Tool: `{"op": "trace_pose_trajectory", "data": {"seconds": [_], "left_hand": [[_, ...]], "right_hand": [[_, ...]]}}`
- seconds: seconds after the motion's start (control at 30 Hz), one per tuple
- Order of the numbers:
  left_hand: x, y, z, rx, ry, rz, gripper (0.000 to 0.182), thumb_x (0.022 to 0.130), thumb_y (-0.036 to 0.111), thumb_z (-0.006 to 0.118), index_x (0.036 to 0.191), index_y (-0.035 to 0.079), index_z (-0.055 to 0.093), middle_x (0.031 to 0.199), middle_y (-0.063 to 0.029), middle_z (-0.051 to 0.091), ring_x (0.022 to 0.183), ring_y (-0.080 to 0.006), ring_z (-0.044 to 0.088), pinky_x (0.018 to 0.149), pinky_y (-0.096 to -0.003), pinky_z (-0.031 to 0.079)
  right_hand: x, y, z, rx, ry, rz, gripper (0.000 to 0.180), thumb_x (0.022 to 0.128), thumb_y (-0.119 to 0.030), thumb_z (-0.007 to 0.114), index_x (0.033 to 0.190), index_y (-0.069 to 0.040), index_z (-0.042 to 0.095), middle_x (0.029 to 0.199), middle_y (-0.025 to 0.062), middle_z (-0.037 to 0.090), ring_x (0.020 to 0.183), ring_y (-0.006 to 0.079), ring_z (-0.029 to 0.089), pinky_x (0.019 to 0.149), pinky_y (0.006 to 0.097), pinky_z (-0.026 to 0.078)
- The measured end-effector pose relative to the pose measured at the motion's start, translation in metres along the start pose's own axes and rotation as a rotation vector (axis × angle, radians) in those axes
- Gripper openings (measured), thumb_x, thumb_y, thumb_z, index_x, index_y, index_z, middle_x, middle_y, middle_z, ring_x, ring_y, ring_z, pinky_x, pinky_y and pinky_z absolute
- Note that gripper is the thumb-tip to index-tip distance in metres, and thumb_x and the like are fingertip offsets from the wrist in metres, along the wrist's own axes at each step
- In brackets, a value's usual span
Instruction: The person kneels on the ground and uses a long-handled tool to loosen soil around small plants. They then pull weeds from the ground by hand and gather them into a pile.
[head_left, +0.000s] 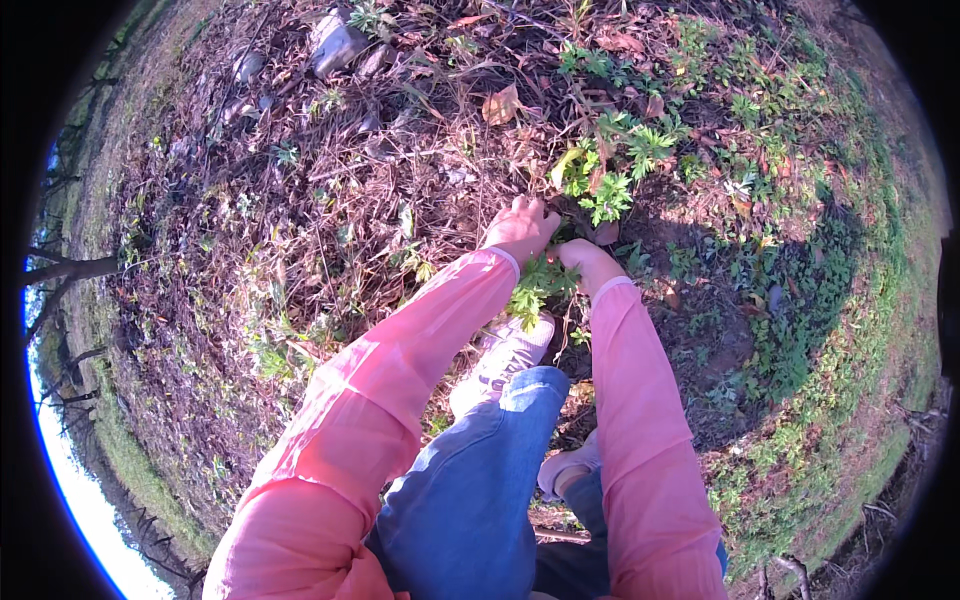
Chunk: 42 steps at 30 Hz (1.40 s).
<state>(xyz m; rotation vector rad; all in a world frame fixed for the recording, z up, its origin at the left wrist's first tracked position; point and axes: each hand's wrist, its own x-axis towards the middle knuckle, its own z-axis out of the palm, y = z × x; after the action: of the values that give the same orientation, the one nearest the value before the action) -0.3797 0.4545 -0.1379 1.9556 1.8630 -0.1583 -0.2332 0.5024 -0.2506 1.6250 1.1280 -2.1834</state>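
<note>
My right hand (586, 262) is closed around leafy green sprigs (538, 289), whose lobed leaves hang down between my wrists, above my shoe. Just left of it and a little farther out, my left hand (523, 229) reaches to the ground with bent fingers. Its palm side and most of what lies under its fingertips are hidden, so I cannot tell whether it grips a stem. Close beyond both hands grows a bright green plant with jagged leaves (607, 196), one of its leaves yellow.
Dry stalks and leaf litter (375, 180) cover the ground to the left. A grey stone (336, 43) lies farther out, and a dry brown leaf (501, 105) nearer. Low green plants (795, 330) spread on the right, partly in shadow. My shoe (514, 349) stands just below my hands.
</note>
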Motion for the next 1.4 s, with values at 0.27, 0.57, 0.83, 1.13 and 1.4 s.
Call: {"op": "trace_pose_trajectory", "data": {"seconds": [0.27, 0.57, 0.83, 1.13, 1.4], "left_hand": [[0.015, -0.034, 0.037, -0.237, -0.278, -0.293, 0.025, 0.091, 0.02, 0.043, 0.11, 0.009, 0.056, 0.101, -0.0164, 0.066, 0.096, -0.0305, 0.064, 0.078, -0.0414, 0.051], [-0.004, -0.021, 0.03, -0.068, -0.149, -0.047, 0.021, 0.082, 0.006, 0.051, 0.092, 0.008, 0.068, 0.088, -0.0146, 0.068, 0.083, -0.0277, 0.068, 0.073, -0.0373, 0.054], [-0.011, -0.023, 0.052, -0.007, 0.282, -0.442, 0.027, 0.084, 0.01, 0.047, 0.108, -0.001, 0.051, 0.11, -0.0212, 0.045, 0.098, -0.0355, 0.049, 0.073, -0.0422, 0.051], [-0.018, -0.021, 0.018, -0.192, -0.342, -0.464, 0.025, 0.084, 0.026, 0.062, 0.099, 0.007, 0.07, 0.102, -0.0131, 0.068, 0.097, -0.0275, 0.066, 0.082, -0.039, 0.052], [-0.013, -0.026, 0.03, -0.264, -0.258, -0.327, 0.022, 0.079, 0.01, 0.052, 0.092, 0.0, 0.066, 0.091, -0.0232, 0.066, 0.09, -0.0364, 0.065, 0.08, -0.0417, 0.052]], "right_hand": [[-0.064, -0.045, 0.067, -0.733, 0.528, -0.194, 0.023, 0.079, -0.02, 0.058, 0.091, -0.005, 0.07, 0.096, 0.021, 0.066, 0.09, 0.0377, 0.064, 0.078, 0.0448, 0.051], [-0.106, -0.03, 0.074, -0.874, 0.552, -0.481, 0.018, 0.084, -0.018, 0.055, 0.087, -0.002, 0.061, 0.083, 0.0234, 0.065, 0.082, 0.0382, 0.065, 0.073, 0.0474, 0.052], [-0.09, -0.018, 0.064, -0.647, 0.551, -0.227, 0.038, 0.089, -0.036, 0.053, 0.095, 0.001, 0.063, 0.093, 0.0265, 0.064, 0.09, 0.0407, 0.062, 0.079, 0.0463, 0.05], [-0.04, -0.015, 0.046, -0.809, 0.067, -0.057, 0.029, 0.073, -0.019, 0.066, 0.082, 0.009, 0.066, 0.079, 0.0225, 0.066, 0.073, 0.0327, 0.066, 0.066, 0.0393, 0.049], [-0.031, 0.019, 0.049, -0.419, 0.244, -0.108, 0.023, 0.077, -0.019, 0.059, 0.084, 0.0, 0.068, 0.086, 0.0261, 0.064, 0.083, 0.0395, 0.063, 0.073, 0.0434, 0.049]]}}
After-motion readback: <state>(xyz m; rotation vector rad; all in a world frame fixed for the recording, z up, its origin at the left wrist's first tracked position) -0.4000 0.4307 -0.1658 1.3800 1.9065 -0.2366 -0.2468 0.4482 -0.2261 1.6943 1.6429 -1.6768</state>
